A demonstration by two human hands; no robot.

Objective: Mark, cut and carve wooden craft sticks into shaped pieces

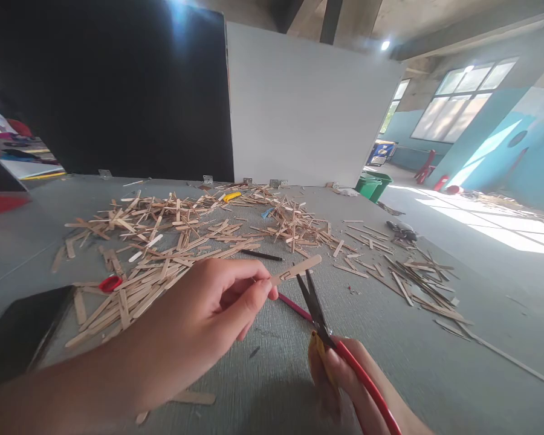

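Between the thumb and fingers of my left hand [231, 299] is a flat wooden stick [306, 264] with dark markings, its rounded end pointing right. My right hand [356, 380] is wrapped round scissors [317, 311] with red and yellow handles. The dark blades are slightly apart, and their tips are close to the stick's lower edge; whether they touch it is unclear. A dark pink pen-like item [294, 307] lies on the grey table beneath, partly behind the blades. Beyond the stick lies a thin black rod [262, 255].
Loose wooden sticks [136, 290] are heaped left and across the back, with more strips [417, 290] at right. A red ring [110, 283] and a dark flat panel [22, 329] are left. Black and white panels [303, 109] stand behind; green bins [372, 184] are beyond.
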